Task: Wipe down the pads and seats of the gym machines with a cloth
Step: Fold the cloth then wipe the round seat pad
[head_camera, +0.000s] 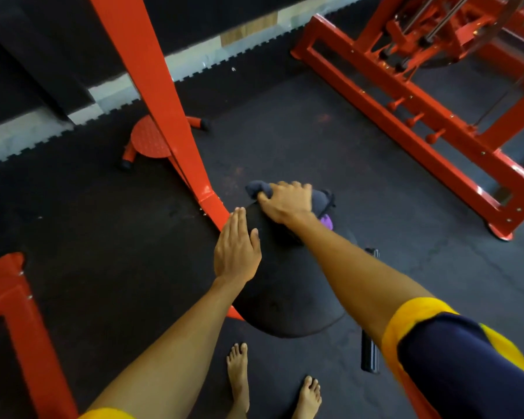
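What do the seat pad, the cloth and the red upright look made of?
The seat pad: black matte upholstery, probably vinyl over foam, rounded edge. The cloth: dark grey soft fabric, bunched in folds. The red upright: glossy painted metal, likely steel, sharp highlights.

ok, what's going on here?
A person is wiping a black pad mounted on a red frame. The right hand grips a dark cloth at the pad's far end. The left hand rests flat on the pad, fingers straight, on the side nearer the frame.
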